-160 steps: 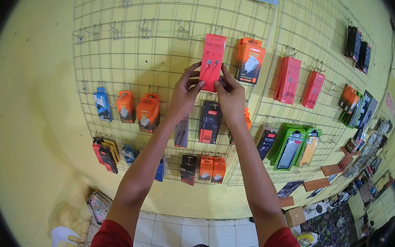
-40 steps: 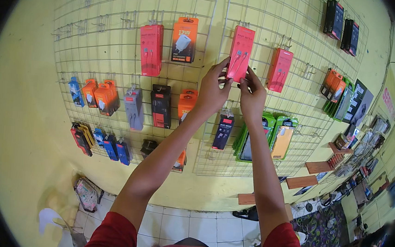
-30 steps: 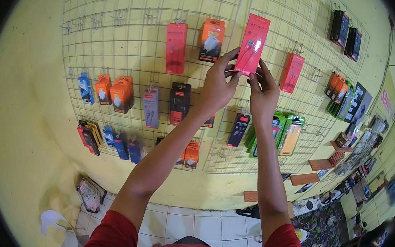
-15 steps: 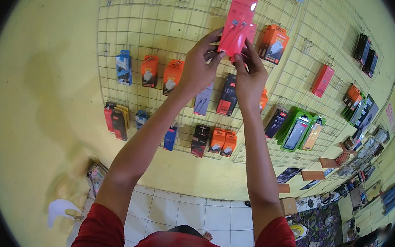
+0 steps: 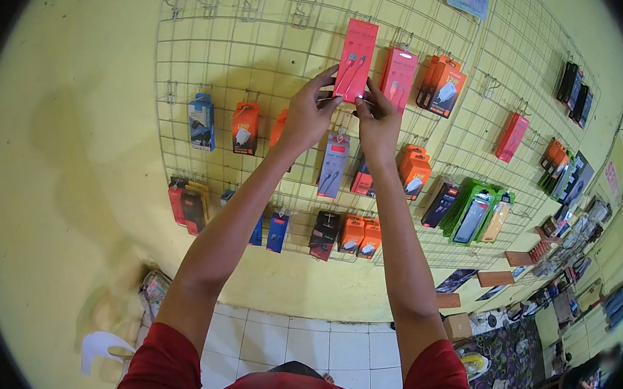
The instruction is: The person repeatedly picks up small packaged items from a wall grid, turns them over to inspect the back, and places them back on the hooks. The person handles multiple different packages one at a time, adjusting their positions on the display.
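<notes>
A red charging cable box (image 5: 357,58) stands upright against the wire grid rack (image 5: 253,49), its picture of a cable facing me. My left hand (image 5: 312,113) grips its lower left edge with the fingers partly behind it. My right hand (image 5: 377,129) pinches the lower right corner between thumb and fingers. Just right of it hangs a second red cable box (image 5: 398,78), close to my right fingertips. Whether the held box's top is on a hook is too small to tell. Below my hands hangs a grey-purple cable box (image 5: 333,165).
Orange charger boxes (image 5: 443,88) hang to the right, with another orange box (image 5: 245,127) at left. Green phone-case packs (image 5: 473,211) hang lower right. A white chair (image 5: 100,345) stands lower left. Another person (image 5: 589,381) is at the far lower right.
The held box has come lower in view and slightly left, along with both hands. The second red box, mostly covered before, now shows beside it. The whole view has shifted a little.
</notes>
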